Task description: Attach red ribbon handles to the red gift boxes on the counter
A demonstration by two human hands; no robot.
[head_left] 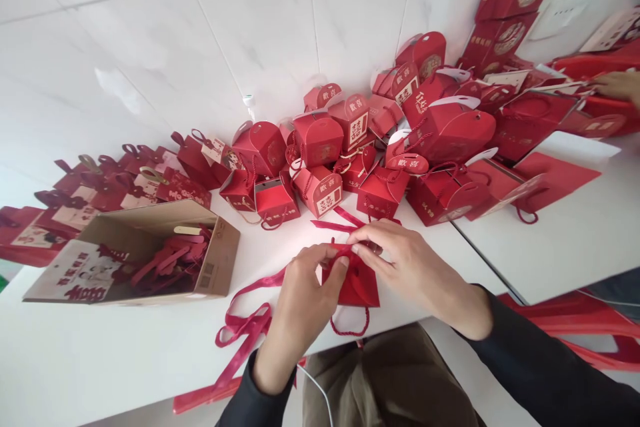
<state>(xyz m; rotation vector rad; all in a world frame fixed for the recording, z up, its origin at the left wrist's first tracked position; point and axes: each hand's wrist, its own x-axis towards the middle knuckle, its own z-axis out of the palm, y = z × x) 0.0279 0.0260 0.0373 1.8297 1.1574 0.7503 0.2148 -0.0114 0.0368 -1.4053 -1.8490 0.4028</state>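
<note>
A small red box (356,287) with a red cord handle sits at the table's front edge. My left hand (309,290) pinches red ribbon at the top of this box, thumb against the fingers. Close beside it, my right hand (400,260) has its fingertips closed on the same ribbon, over the box's upper edge. One ribbon end (333,225) points up and left past the right fingertips. The long loose ribbon (247,323) curls on the table left of my left hand and hangs over the edge. The fingertips partly hide the ribbon where they meet.
A cardboard box (217,257) holding red strips stands at the left. Many red gift boxes (317,137) are heaped along the wall, with red bags (195,160) behind the carton. Another person's hand (620,87) shows at the far right, above a red stool (575,320).
</note>
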